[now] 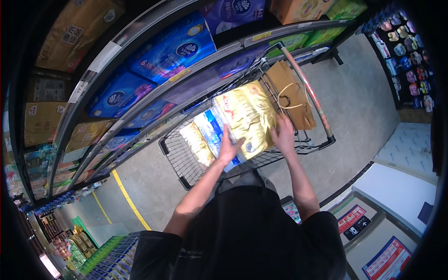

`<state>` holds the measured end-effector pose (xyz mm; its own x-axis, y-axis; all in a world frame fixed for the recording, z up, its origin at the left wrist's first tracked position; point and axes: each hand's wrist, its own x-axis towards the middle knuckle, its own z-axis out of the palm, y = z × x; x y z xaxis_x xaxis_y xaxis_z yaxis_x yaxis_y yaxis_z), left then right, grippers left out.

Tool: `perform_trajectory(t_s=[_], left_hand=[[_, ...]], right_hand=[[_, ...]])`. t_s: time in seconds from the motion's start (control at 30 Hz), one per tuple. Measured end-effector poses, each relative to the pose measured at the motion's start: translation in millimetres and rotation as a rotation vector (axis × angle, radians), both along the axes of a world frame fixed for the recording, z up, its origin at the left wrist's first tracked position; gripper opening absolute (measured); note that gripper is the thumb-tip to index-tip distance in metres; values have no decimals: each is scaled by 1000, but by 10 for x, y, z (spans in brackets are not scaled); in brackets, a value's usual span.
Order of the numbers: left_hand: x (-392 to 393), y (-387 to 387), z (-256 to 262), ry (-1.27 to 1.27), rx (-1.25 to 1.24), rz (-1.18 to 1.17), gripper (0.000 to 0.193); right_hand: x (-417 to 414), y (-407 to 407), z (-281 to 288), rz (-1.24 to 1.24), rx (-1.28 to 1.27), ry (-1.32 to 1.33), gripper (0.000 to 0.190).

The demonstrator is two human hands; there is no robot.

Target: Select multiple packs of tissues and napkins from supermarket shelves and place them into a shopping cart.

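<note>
A wire shopping cart [182, 154] stands before me beside the shelves. In it lies a large gold plastic-wrapped pack [248, 115], its wrapper creased. My left hand [229, 147] rests with spread fingers at the pack's left side, near a blue and white pack [212, 131]. My right hand [283, 134] presses against the pack's right side, fingers bent, so both hands hold it between them. Another gold and white pack [198, 145] lies at the cart's far left end. A brown paper bag [292, 101] with looped handles sits by the cart's handle [309, 87].
Shelves hold blue Vinda tissue packs [175, 52], purple packs [232, 10] and gold packs [75, 35]. Slippers [409, 56] hang on a rack at the upper right. A white counter or case [395, 185] stands at the right. Yellow lines [127, 199] mark the floor at the left.
</note>
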<state>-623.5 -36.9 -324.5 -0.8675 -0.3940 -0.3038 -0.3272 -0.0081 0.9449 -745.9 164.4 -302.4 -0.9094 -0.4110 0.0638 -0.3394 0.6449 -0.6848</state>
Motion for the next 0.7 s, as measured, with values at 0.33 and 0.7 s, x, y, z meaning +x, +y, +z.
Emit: perform_trajectory(t_s=[0.33,0.7], left_hand=[[-231,-40,81,-141,-159,-194,114],[349,-1250,1493,26,-529,-288,58]], right_hand=[[312,-190,-132,168,206,216,60],[450,-244,-244,153,215,279,58]])
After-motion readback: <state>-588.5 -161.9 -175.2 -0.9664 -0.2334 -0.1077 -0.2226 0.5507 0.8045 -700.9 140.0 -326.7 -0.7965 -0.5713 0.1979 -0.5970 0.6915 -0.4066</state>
